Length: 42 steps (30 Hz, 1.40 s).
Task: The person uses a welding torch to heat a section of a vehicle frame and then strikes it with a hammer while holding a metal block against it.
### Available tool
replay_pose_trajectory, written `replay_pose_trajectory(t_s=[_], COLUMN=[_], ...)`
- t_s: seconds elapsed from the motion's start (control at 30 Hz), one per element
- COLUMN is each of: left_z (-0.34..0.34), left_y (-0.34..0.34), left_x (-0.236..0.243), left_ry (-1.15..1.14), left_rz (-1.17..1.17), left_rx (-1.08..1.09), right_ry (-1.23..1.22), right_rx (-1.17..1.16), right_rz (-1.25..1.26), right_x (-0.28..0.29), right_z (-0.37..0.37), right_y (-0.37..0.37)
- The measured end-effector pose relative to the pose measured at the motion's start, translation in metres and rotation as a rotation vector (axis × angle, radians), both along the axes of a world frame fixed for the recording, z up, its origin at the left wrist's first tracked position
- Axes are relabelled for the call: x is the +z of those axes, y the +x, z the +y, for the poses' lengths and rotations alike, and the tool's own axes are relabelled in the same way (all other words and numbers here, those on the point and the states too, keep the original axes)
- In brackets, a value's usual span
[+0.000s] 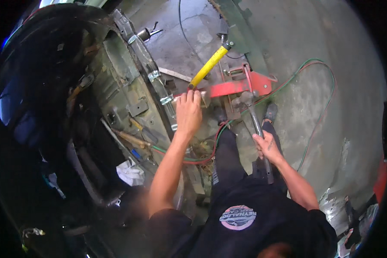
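My right hand [268, 147] is wrapped around the handle of a hammer [257, 122], whose metal head points away from me beside a red metal arm with a bracket [230, 89]. My left hand [189, 112] reaches to the near-left end of that red arm, at the edge of the car's stripped sill [159, 94]. Its fingers are together and bent over the part there; what lies under them is hidden. A yellow bar [208, 66] slants up and away from just beyond its fingertips.
Tools lie in the dark car body at left, with a crumpled white cloth [131, 173]. Red and green hoses [318, 61] loop over the concrete floor and run beneath the red arm past my feet. A thin metal strip [175, 75] lies by the sill.
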<state>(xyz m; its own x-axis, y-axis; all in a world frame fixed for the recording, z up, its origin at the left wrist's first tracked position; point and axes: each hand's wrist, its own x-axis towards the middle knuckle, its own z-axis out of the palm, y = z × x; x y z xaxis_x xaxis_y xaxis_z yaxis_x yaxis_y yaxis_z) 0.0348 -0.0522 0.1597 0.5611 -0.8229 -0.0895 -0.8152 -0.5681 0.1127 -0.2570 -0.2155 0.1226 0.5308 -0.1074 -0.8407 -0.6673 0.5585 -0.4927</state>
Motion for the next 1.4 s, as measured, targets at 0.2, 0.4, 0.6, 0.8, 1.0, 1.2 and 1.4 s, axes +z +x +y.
replay_pose_trajectory(t_s=[0.2, 0.4, 0.6, 0.8, 1.0, 1.2, 1.4], left_z=[-0.012, -0.006, -0.008, -0.019, -0.048, -0.056, -0.052], left_y=[0.065, 0.075, 0.089, 0.108, 0.178, 0.190, 0.178], left_x=[-0.041, -0.053, -0.051, -0.050, -0.032, -0.038, -0.031], left_ry=[0.096, 0.165, 0.124, 0.166, 0.247, 0.330, 0.339], left_rz=[-0.011, -0.024, 0.063, 0.037, 0.148, 0.173, 0.143], left_rx=[-0.002, -0.036, 0.018, -0.015, 0.118, 0.041, 0.092], right_ry=[0.026, 0.066, 0.153, 0.205, 0.217, 0.191, 0.093], right_rx=[-0.169, -0.204, -0.293, -0.313, -0.314, -0.311, -0.201], right_rz=[-0.007, -0.028, -0.134, -0.190, -0.204, -0.343, -0.403], right_x=[0.000, 0.004, 0.006, 0.000, -0.010, -0.020, -0.036], right_z=[0.016, 0.023, 0.027, 0.022, 0.015, 0.002, 0.016], right_y=[0.024, 0.058, 0.099, 0.117, 0.132, 0.174, 0.212])
